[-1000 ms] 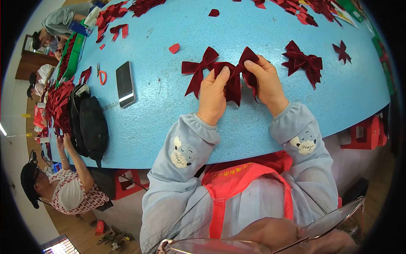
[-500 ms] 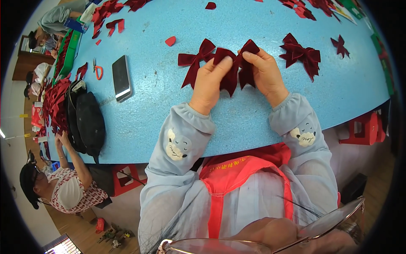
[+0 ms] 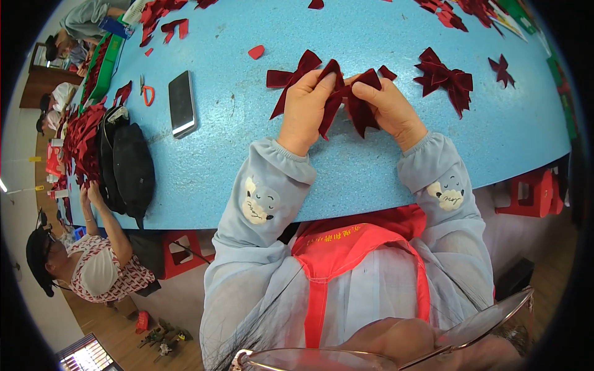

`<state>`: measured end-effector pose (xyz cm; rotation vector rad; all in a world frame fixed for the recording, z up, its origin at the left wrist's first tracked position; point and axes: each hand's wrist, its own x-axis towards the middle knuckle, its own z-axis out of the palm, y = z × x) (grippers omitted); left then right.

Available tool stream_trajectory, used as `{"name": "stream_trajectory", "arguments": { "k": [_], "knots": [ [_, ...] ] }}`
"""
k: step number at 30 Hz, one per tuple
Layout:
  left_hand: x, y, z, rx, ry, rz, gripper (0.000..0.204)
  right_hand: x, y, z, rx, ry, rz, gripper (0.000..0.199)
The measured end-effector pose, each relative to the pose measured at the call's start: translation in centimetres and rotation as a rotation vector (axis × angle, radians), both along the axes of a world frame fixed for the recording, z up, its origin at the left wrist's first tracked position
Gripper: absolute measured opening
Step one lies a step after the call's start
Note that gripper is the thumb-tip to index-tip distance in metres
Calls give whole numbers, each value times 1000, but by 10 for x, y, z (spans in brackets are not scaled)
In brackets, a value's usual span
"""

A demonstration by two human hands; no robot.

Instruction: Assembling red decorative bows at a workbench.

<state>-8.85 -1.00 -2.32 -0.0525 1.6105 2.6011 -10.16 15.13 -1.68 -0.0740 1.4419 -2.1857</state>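
Observation:
A dark red velvet bow (image 3: 359,112) is held between my two hands above the blue table, its notched tails hanging toward me. My left hand (image 3: 304,110) is closed on its left side, thumb pressing a loop. The thumb of my right hand (image 3: 397,110) lies over the right loop, with the other fingers hidden behind it. Beyond the left hand lies another dark red bow (image 3: 302,67), partly covered by that hand. A small red velvet tip (image 3: 388,72) shows past the right fingers; I cannot tell what it belongs to.
Right of my hands lie a layered bow (image 3: 443,80) and a small bow (image 3: 502,70). A phone (image 3: 182,104), orange-handled snips (image 3: 147,94) and a black bag (image 3: 133,164) are on the left. Red ribbon pieces (image 3: 85,133) pile near a seated co-worker (image 3: 102,266).
My right thumb has shifted slightly down on the bow, and its loops have turned between my fingers. The small tip beyond my right hand has come into sight. The view has shifted a little.

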Motion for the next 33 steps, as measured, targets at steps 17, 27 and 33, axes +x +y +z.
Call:
{"name": "stream_trajectory", "arguments": {
  "k": [17,27,33],
  "knots": [
    [9,19,1,-422,229,95,19,1,-14,-13,-263,-69,-366,11],
    [16,34,-11,-189,-49,-89,17,1,-7,-17,-389,-31,-377,8],
    [7,36,-19,-530,229,64,17,-7,-6,-18,-388,-71,-387,10]
  ]
}}
